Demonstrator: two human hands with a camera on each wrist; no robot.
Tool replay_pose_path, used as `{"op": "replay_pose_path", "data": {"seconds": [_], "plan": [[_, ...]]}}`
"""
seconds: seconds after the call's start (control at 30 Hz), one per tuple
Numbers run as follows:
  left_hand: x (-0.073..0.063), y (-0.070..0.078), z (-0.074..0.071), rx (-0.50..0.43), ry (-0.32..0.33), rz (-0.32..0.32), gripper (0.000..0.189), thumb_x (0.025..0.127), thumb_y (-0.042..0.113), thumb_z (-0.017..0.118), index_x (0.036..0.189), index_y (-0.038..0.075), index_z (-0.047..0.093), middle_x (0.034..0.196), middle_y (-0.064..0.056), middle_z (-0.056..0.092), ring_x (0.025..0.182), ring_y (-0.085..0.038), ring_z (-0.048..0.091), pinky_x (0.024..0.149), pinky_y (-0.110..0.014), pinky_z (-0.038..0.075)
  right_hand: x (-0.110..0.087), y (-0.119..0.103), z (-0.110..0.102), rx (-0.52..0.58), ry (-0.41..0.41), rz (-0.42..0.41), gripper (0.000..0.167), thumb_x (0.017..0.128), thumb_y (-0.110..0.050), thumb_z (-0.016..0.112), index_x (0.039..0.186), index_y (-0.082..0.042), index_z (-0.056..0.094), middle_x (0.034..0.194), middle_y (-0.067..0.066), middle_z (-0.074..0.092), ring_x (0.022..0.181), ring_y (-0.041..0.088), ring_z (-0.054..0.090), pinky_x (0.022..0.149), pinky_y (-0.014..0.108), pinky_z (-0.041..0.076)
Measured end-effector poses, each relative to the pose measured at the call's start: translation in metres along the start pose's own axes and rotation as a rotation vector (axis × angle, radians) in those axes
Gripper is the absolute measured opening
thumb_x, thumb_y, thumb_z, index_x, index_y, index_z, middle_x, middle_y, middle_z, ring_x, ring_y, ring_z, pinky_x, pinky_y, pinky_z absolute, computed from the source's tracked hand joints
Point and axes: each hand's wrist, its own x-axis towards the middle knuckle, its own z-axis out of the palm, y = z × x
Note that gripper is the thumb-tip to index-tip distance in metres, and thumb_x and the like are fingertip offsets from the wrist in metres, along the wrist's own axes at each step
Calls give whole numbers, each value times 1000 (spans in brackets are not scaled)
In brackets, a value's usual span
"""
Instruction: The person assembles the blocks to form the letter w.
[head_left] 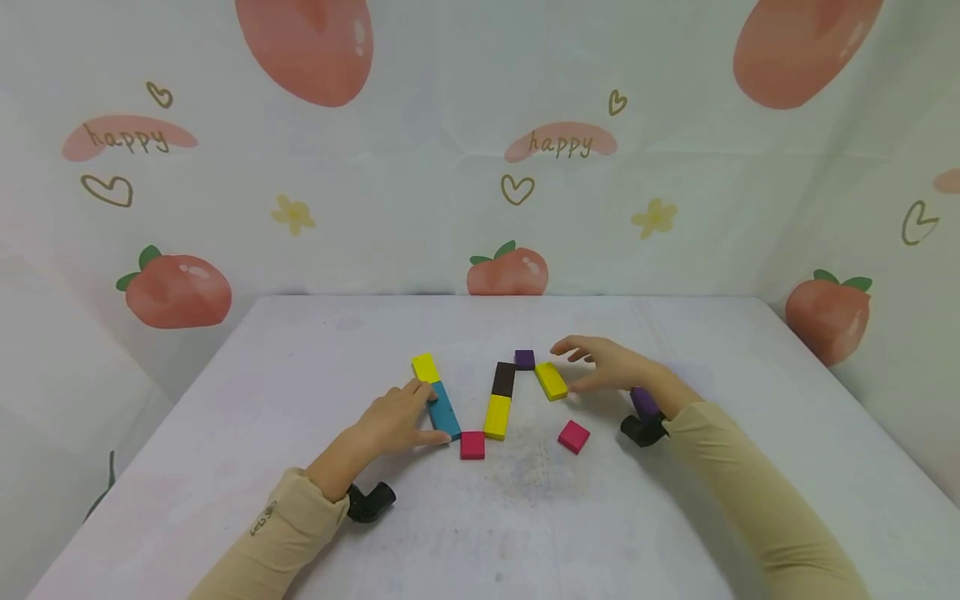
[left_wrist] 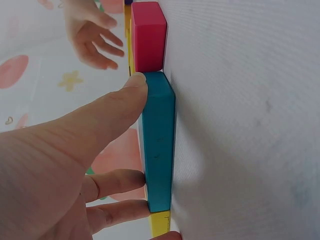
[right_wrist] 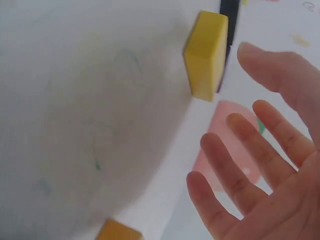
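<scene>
My left hand (head_left: 395,417) rests over a blue block (head_left: 444,412), its thumb at the near end and fingertips on the top edge. A yellow block (head_left: 424,367) continues the line at the blue block's far end. At its near end sits a pink block (head_left: 472,445), which shows close to the thumb in the left wrist view. My right hand (head_left: 611,364) hovers with spread fingers and holds nothing. Its thumb is beside a slanted yellow block (head_left: 551,381), seen on edge in the right wrist view. A purple block (head_left: 524,360) lies at that block's far corner.
A dark brown block (head_left: 504,379) and a yellow block (head_left: 497,417) form a line between the hands. Another pink block (head_left: 573,437) lies apart, nearer me. Something purple (head_left: 645,404) is partly hidden by the right wrist. An orange-yellow block (right_wrist: 118,231) shows in the right wrist view.
</scene>
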Motion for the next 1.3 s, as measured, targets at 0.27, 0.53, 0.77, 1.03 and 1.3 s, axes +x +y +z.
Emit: {"op": "replay_pose_path", "data": {"seconds": [0.27,0.53,0.77,1.03,1.3], "plan": [[2,0,0,-8,-5,-13,62,77,46,72,120,7,51,124,-12,52,90,-25,50,84,-43,48,-21,8,-14,-22,107,53,49,83,-10,68,127,0,49,128,21,53,114,39,54,99,57,40],[0,1,-2,-3,-1,-2,62,76,45,73,119,5,52,123,-13,53,89,-26,50,83,-44,48,-39,22,-21,-61,184,150,54,83,-14,69,129,2,46,130,25,51,115,42,50,98,59,39],[0,0,-1,-3,-5,-5,62,77,46,72,119,6,51,124,-13,52,90,-27,50,83,-45,48,-46,33,-20,-57,173,241,65,79,-22,74,131,3,44,134,26,46,119,45,44,99,60,37],[2,-1,1,-2,-4,-11,63,76,47,72,120,6,51,125,-13,52,91,-27,50,84,-45,48,-46,40,-18,-66,154,280,66,78,-21,75,131,2,43,132,28,46,119,45,44,100,59,37],[2,-1,1,-4,-5,-17,63,76,47,72,120,6,51,125,-13,52,91,-26,50,85,-44,48,-46,41,-15,-71,154,256,62,79,-19,74,129,2,44,129,26,50,118,44,46,99,58,38]]}}
